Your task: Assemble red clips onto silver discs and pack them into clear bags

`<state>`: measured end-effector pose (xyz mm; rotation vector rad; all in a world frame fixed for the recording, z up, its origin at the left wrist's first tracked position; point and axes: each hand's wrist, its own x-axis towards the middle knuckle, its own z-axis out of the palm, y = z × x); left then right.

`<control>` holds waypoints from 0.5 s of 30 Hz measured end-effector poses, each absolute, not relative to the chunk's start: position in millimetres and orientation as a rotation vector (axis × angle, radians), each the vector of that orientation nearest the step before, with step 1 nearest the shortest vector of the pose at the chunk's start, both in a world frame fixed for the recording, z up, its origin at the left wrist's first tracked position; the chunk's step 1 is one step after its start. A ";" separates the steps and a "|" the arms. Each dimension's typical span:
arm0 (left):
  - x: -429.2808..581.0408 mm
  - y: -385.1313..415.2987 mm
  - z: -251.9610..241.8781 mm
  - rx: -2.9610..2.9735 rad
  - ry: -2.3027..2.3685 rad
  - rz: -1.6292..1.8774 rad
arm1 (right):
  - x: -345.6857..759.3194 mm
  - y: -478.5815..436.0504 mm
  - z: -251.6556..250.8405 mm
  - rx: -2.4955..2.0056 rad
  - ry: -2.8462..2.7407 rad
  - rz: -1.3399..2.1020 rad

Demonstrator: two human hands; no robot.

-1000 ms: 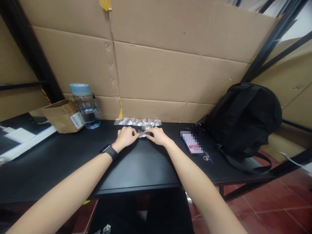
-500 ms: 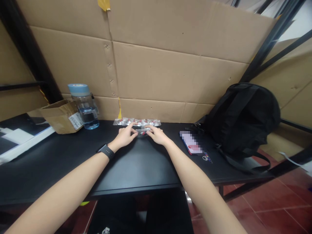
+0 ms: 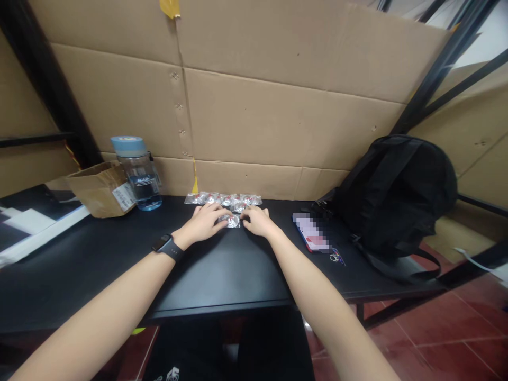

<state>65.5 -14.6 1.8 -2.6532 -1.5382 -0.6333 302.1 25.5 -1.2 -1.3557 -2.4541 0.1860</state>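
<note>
A wall of brown cardboard (image 3: 278, 121) stands behind a black table (image 3: 222, 275). In the middle of the table we see 2 hands close together. The left hand (image 3: 204, 222) pinches the edge of a small clear packet (image 3: 231, 220) that lies flat on the table. The right hand (image 3: 257, 221) rests just beside the packet at 3 o'clock with its fingers bent. We cannot tell if it grips anything. A row of packets (image 3: 223, 199) lies at 12 o'clock from the hands, near the wall. A water bottle (image 3: 137, 172) stands at 10 o'clock and a black backpack (image 3: 397, 190) sits at 2 o'clock. The packet looks thin and shiny, so we think it could slip from the fingers. A push too far forward could knock the row crooked.
</note>
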 end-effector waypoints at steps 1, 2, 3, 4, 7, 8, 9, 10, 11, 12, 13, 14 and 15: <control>66.9 -17.4 3.4 -2.700 -1.511 -0.575 | 303.3 25.7 -1.4 -1.382 -2.464 0.169; 68.6 -20.1 4.7 -2.735 -1.506 -0.513 | 304.2 25.9 -1.9 -1.402 -2.473 0.159; 70.2 -22.5 5.7 -2.760 -1.514 -0.453 | 304.7 26.0 -2.4 -1.413 -2.481 0.153; 71.6 -24.2 6.3 -2.772 -1.527 -0.400 | 304.8 26.1 -3.2 -1.412 -2.487 0.150; 71.9 -25.4 6.8 -2.733 -1.588 -0.324 | 301.7 25.4 -5.8 -1.377 -2.500 0.134; 70.1 -24.3 6.6 -2.705 -1.615 -0.319 | 299.8 25.0 -6.7 -1.369 -2.509 0.129; 67.3 -22.6 6.4 -2.676 -1.644 -0.317 | 297.6 24.5 -7.6 -1.368 -2.520 0.123; 63.5 -20.3 5.9 -2.649 -1.677 -0.318 | 295.5 24.2 -8.4 -1.375 -2.530 0.116; 59.0 -17.5 5.0 -2.620 -1.713 -0.322 | 293.5 23.9 -9.1 -1.390 -2.536 0.106; 54.1 -14.2 3.7 -2.590 -1.748 -0.328 | 291.8 23.9 -9.8 -1.407 -2.540 0.095; 49.2 -10.6 1.9 -2.556 -1.785 -0.339 | 290.3 24.0 -10.4 -1.426 -2.538 0.084; 44.6 -6.7 -0.5 -2.530 -1.807 -0.353 | 289.3 24.3 -11.1 -1.443 -2.536 0.074; 40.7 -2.8 -3.3 -2.517 -1.816 -0.358 | 288.5 24.8 -11.8 -1.455 -2.534 0.069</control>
